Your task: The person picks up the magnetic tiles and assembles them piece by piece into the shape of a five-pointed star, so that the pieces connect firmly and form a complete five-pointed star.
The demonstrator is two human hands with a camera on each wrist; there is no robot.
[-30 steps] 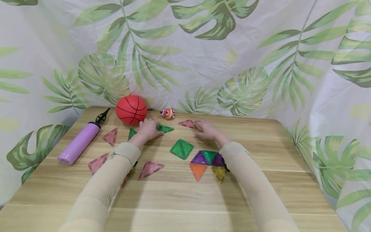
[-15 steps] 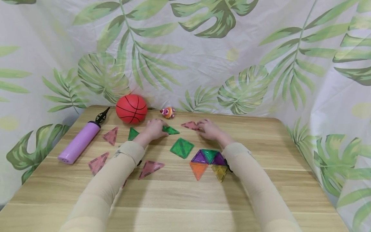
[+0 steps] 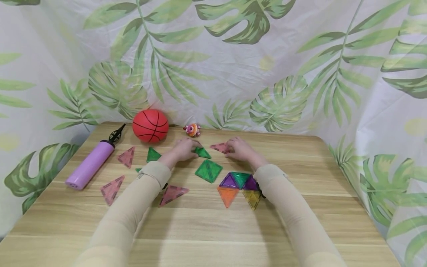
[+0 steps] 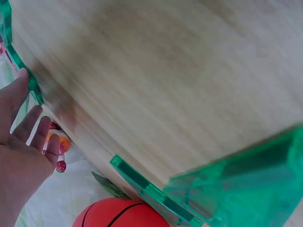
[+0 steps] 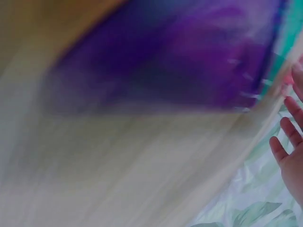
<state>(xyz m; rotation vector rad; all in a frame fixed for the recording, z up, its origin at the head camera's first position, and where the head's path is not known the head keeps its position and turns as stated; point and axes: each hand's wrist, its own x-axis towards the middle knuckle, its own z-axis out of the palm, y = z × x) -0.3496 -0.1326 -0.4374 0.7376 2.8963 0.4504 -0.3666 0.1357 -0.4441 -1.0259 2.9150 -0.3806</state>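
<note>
My left hand (image 3: 184, 149) pinches a green triangular magnetic tile (image 3: 202, 152) between thumb and index finger. The left wrist view shows that green tile (image 4: 33, 85) edge-on, with the other fingers spread apart. To the right, my right hand (image 3: 241, 149) holds a pink triangular magnetic tile (image 3: 218, 147) by its right end; the fingertips partly cover it. Just in front of both hands lies a green diamond of two joined tiles (image 3: 208, 171). A joined cluster of purple, green, orange and yellow triangular tiles (image 3: 241, 180) lies near my right forearm.
Several pink triangular tiles (image 3: 112, 190) and a green one (image 3: 153, 154) lie loose at the left. A purple pump (image 3: 90, 165) stretches along the table's left side. A red ball (image 3: 151, 126) and a small toy figure (image 3: 192, 129) stand at the back.
My left hand has slid the green tile rightward, toward the pink one. The right hand has shifted slightly right and nearer with the pink tile. The green tile at the left is uncovered.
</note>
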